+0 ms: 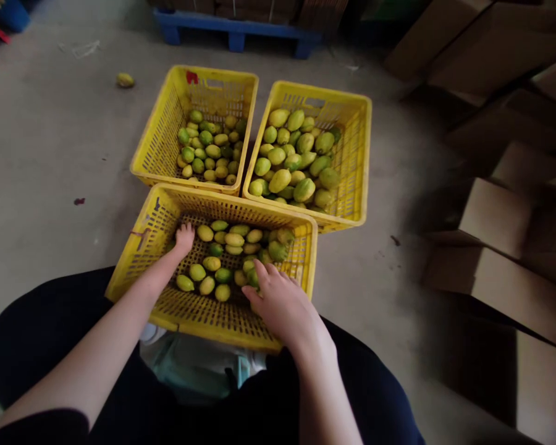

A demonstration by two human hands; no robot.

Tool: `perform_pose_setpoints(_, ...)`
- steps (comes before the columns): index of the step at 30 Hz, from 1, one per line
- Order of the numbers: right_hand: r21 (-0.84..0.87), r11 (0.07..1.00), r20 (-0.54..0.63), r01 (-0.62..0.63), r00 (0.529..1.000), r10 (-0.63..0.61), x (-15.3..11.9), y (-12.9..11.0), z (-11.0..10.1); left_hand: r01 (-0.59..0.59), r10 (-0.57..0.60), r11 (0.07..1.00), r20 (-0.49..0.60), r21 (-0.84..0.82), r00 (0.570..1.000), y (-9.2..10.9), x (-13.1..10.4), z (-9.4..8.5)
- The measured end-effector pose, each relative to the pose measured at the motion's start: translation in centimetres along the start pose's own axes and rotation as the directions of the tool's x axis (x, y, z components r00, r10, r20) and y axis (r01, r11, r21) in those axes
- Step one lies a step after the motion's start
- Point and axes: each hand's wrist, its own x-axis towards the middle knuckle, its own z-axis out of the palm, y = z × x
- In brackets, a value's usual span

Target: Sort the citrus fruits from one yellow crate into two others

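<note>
A yellow plastic crate stands in front of my knees, with green and yellow lemons in it. My left hand is inside its left end, fingers curled downward. Part of a green fruit shows beside that hand, but what the fingers hold, if anything, is hidden. Over the right side of the crate reaches my right hand, thumb and fingers apart. A green lemon lies by its thumb and index finger, and no firm grip on it can be seen.
Behind stand two more yellow crates, left and right, both holding lemons. A single lemon lies on the floor. Beyond is a blue pallet with a load. Cardboard boxes line the right side.
</note>
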Motion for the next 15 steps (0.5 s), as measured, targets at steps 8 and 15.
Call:
perform_pose_setpoints(8, -0.001, 0.999, -0.094, 0.042, 0.995, -0.042, -0.4, 0.3, -1.2, -0.053, 0.038, 0.998, 0.36, 0.033, 0.932, 1.0, -4.9, -3.1)
perform_pose_setpoints(15, 0.14, 0.983, -0.252, 0.116, 0.965, -0.078, -0.2, 0.3, -1.0, -0.196, 0.419, 0.846, 0.389, -0.496, 0.821, 9.9, -9.5, -10.5)
